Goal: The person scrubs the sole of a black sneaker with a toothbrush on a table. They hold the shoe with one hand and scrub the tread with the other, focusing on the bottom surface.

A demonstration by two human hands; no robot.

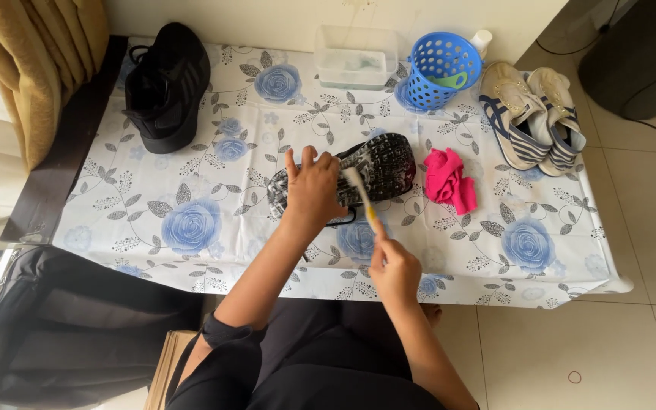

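Glossy plastic tablecloth (191, 190), knobbly rubber shoe sole (381, 163), soft pink cloth (449, 182), perforated plastic basket (438, 72)

open tablecloth (191, 175) left of upturned shoe (381, 163), pink cloth (449, 182) crowding right

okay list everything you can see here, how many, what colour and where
table: one, blue-rose floral cover, centre
shoe: one, black, sole up, mid-table
toothbrush: one, pale, on the sole
black sneaker: one, far left
striped sneakers: two, cream and navy, far right
cloth: one, pink, right of the shoe
basket: one, blue, far edge
tub: one, clear, beside the basket
curtain: tan, upper left
left hand: on the shoe
right hand: holds the toothbrush
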